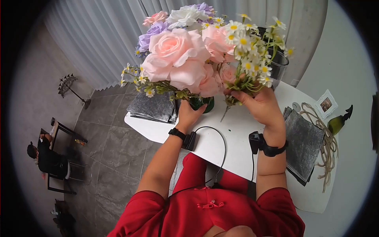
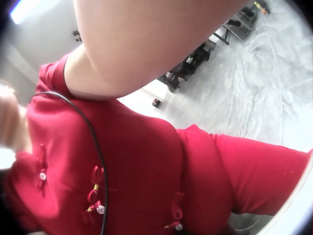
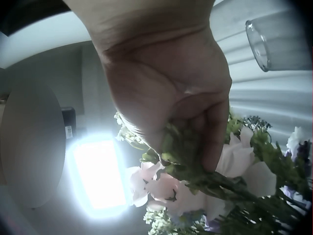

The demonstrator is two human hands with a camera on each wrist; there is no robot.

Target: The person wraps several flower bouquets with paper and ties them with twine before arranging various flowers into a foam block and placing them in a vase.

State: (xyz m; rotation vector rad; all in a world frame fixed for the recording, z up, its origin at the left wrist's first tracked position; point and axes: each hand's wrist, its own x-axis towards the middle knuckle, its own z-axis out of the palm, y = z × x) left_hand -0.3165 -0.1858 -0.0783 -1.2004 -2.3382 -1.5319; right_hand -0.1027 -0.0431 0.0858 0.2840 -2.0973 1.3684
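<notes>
A bouquet of large pink roses [image 1: 173,53], with purple and white blooms behind, stands over the white table [image 1: 185,136]. At its foot my left hand [image 1: 190,114] grips a dark green base [image 1: 207,104], thumb on the near side and other fingers hidden under the flowers. On the right my right hand [image 1: 262,106] pinches a sprig of white daisies [image 1: 252,51], its thin stem end pointing down beside the roses. The right wrist view shows that hand [image 3: 166,88] with fingers curled round green stems [image 3: 183,152]. Neither hand nor flowers show in the left wrist view.
Grey sheets [image 1: 152,106] lie at the left, with another stack [image 1: 304,142] at the right beside beige cord [image 1: 329,158]. A glass vase [image 1: 279,65], small framed picture [image 1: 326,104] and green bottle [image 1: 336,124] stand beyond. A black cable [image 1: 225,146] crosses the table's front edge.
</notes>
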